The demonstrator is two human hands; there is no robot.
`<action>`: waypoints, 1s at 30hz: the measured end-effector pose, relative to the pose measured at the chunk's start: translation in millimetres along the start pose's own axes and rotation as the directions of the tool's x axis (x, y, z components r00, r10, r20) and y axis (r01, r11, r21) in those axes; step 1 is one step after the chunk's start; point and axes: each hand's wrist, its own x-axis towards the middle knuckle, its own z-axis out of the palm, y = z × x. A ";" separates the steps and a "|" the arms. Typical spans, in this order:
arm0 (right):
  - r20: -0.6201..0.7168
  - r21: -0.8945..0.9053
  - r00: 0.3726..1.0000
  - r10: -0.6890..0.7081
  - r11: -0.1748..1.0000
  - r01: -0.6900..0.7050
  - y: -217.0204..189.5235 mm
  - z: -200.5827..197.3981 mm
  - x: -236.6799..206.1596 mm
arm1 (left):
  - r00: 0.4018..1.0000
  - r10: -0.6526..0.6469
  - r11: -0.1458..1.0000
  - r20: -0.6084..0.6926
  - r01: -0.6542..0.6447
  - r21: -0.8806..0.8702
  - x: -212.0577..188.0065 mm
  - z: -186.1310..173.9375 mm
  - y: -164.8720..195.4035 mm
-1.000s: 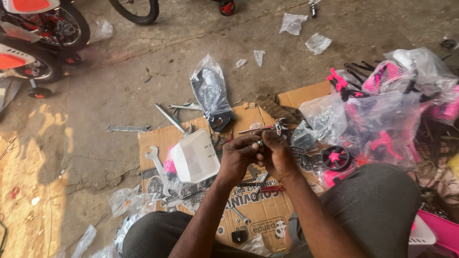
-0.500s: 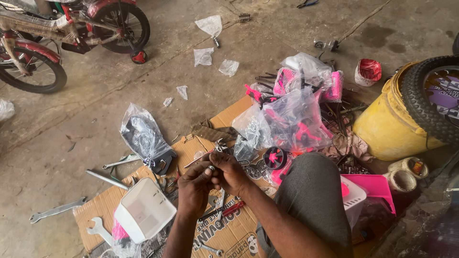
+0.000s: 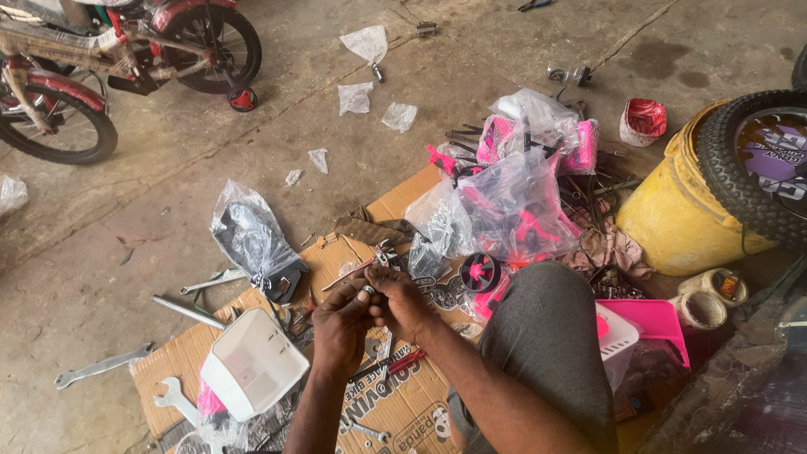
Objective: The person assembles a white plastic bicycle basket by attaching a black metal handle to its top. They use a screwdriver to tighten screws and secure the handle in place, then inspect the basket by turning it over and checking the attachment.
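Note:
My left hand (image 3: 343, 324) and my right hand (image 3: 403, 304) meet over a flattened cardboard sheet (image 3: 395, 412) on the concrete floor. Together they pinch a small metal part (image 3: 368, 290), a ring or nut, at the fingertips. A thin metal rod with a bracket (image 3: 370, 261) lies just beyond the fingers. A white plastic basket (image 3: 252, 363) sits on the cardboard left of my left hand. My grey-trousered knee (image 3: 546, 336) is right of my right arm.
Clear bags of pink bicycle parts (image 3: 517, 197) lie ahead, with a small black and pink wheel (image 3: 480, 273). Spanners (image 3: 101, 366) and a bagged black part (image 3: 252, 240) lie left. A yellow drum (image 3: 681, 214) holding a tyre (image 3: 752, 164) stands right. A child's bicycle (image 3: 126, 59) is far left.
The view has swung right across the frames, bringing the yellow drum and tyre into sight. My hands stay together on the small part, shifting left in view.

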 end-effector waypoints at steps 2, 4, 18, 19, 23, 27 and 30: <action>-0.001 0.077 1.000 0.014 0.997 -0.014 3.7 -3.3 -0.1 | 1.000 0.004 1.000 -0.028 -0.005 -0.024 1.4 -2.2 -2.6; -0.013 0.068 1.000 0.000 0.998 0.001 7.4 -6.0 0.6 | 0.999 0.015 0.999 -0.052 -0.016 -0.029 3.4 -4.8 -5.4; 0.041 -0.746 0.991 -0.128 0.656 0.116 1.8 -16.7 12.2 | 0.984 -0.025 0.999 -0.177 0.032 0.039 8.5 -25.5 -18.0; 0.100 -0.847 0.978 -0.185 0.500 0.181 1.7 -16.8 11.4 | 0.984 -0.049 0.998 -0.171 0.055 0.034 8.4 -26.8 -18.2; 0.271 -0.958 0.926 -0.264 0.022 0.287 7.2 -15.2 7.1 | 0.973 -0.150 0.984 -0.173 0.164 0.069 3.6 -29.5 -23.4; 0.250 -0.968 0.949 -0.192 -0.046 0.245 15.3 -10.5 3.8 | 0.967 -0.176 0.967 -0.187 0.205 0.153 -2.4 -32.7 -27.4; 0.256 -0.966 0.946 -0.196 -0.078 0.246 17.9 -5.1 3.3 | 0.964 -0.182 0.973 -0.192 0.204 0.106 -3.2 -37.5 -26.5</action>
